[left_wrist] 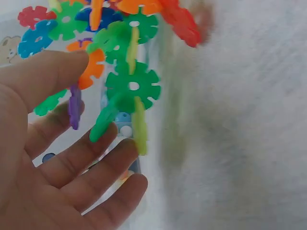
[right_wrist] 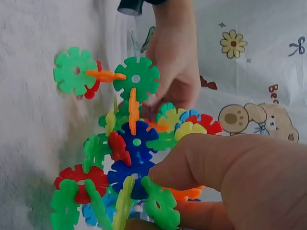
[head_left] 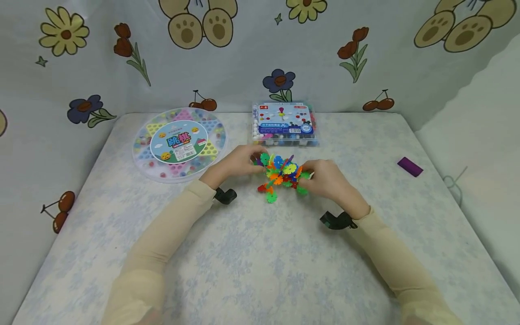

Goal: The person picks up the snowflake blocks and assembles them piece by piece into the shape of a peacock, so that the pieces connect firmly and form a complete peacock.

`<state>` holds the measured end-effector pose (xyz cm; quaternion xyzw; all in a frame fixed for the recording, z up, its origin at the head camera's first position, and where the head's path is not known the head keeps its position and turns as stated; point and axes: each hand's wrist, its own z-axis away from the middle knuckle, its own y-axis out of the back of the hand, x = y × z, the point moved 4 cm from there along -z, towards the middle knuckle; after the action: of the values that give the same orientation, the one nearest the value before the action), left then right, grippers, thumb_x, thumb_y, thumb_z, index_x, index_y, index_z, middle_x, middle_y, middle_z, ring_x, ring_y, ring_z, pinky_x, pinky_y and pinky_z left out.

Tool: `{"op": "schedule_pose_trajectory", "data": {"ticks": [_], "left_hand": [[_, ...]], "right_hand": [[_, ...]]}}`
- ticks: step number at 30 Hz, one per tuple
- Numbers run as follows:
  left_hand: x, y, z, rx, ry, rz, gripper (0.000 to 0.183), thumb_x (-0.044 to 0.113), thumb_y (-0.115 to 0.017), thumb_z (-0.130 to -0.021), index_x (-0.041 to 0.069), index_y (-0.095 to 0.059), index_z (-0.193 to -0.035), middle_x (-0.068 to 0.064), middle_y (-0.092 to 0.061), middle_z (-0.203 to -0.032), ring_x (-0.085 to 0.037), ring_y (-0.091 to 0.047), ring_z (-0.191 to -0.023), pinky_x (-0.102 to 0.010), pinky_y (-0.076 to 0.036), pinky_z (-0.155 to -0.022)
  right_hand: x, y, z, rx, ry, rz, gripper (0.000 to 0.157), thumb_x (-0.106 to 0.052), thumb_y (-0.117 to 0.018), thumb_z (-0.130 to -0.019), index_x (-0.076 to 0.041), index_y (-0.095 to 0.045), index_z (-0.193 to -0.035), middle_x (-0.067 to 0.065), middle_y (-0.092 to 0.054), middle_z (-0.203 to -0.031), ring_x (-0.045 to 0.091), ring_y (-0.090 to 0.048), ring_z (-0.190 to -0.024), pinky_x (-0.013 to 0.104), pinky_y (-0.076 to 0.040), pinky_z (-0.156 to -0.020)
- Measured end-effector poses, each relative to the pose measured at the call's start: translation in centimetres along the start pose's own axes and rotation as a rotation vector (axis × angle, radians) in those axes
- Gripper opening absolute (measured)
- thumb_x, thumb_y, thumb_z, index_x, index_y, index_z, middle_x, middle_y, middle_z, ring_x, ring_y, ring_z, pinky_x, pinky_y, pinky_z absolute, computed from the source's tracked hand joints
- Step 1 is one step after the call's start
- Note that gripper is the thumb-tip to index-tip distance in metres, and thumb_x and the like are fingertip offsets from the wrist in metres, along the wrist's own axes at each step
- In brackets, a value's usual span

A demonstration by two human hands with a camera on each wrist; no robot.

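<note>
A colourful model of notched plastic snowflake discs (head_left: 278,178), pushed together edge to edge, is between my two hands over the table. My left hand (head_left: 243,161) is at its left end; in the left wrist view the thumb (left_wrist: 57,72) presses an orange disc (left_wrist: 92,69), with the fingers curved behind purple and green discs. At the other end my right hand (head_left: 327,180) grips the model, its thumb (right_wrist: 172,165) against a blue disc (right_wrist: 127,179) and its fingers partly hidden behind the discs. Green and red discs stick out from the model's lower side.
A round Chinese checkers set (head_left: 142,164) with coloured marbles lies at the back left. Behind the model sits a clear box (head_left: 286,124) of small coloured balls. A purple block (head_left: 410,166) lies at the right, near a pale cord (head_left: 455,185) by the table's edge.
</note>
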<state>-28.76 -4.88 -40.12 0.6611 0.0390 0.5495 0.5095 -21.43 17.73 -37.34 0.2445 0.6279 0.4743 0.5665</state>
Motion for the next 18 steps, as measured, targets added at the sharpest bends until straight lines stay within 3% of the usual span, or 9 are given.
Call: {"op": "schedule_pose_trajectory", "data": {"ticks": [4,10,12,18], "left_hand": [[-0.2,-0.5,0.3,-0.003,-0.004,0.01,0.059,0.018,-0.079,-0.086,0.008,-0.056,-0.139,-0.013,-0.064,-0.134,-0.03,-0.06,-0.122,-0.043,-0.051,-0.107],[-0.3,-1.1,1.2,0.02,-0.02,-0.011,0.05,0.015,-0.08,-0.087,0.009,-0.06,-0.132,-0.01,-0.068,-0.125,-0.026,-0.063,-0.111,-0.043,-0.053,-0.101],[-0.3,-1.3,1.7,0.038,-0.005,-0.005,0.051,0.015,-0.08,-0.088,0.01,-0.059,-0.134,-0.01,-0.068,-0.129,-0.026,-0.064,-0.116,-0.043,-0.053,-0.103],[-0.3,-2.0,3.1,0.11,0.085,0.062,0.064,0.015,-0.076,-0.092,0.015,-0.047,-0.149,-0.015,-0.063,-0.141,-0.032,-0.062,-0.128,-0.047,-0.053,-0.105]], "right_hand": [[0.6,0.3,-0.7,-0.009,-0.016,-0.011,0.037,-0.012,-0.065,-0.088,0.003,-0.07,-0.121,0.024,-0.073,-0.115,0.029,-0.07,-0.083,0.043,-0.059,-0.076],[1.3,0.6,-1.6,-0.015,0.005,-0.037,0.039,-0.009,-0.067,-0.087,0.004,-0.069,-0.124,0.023,-0.074,-0.113,0.025,-0.061,-0.076,0.033,-0.05,-0.065],[1.4,0.6,-1.8,-0.013,0.024,-0.045,0.039,-0.009,-0.067,-0.087,0.003,-0.069,-0.124,0.022,-0.074,-0.112,0.025,-0.06,-0.076,0.032,-0.048,-0.065],[1.5,0.5,-2.0,-0.028,0.031,-0.088,0.037,-0.01,-0.068,-0.089,0.002,-0.07,-0.124,0.022,-0.073,-0.117,0.029,-0.068,-0.089,0.039,-0.057,-0.074]]}}
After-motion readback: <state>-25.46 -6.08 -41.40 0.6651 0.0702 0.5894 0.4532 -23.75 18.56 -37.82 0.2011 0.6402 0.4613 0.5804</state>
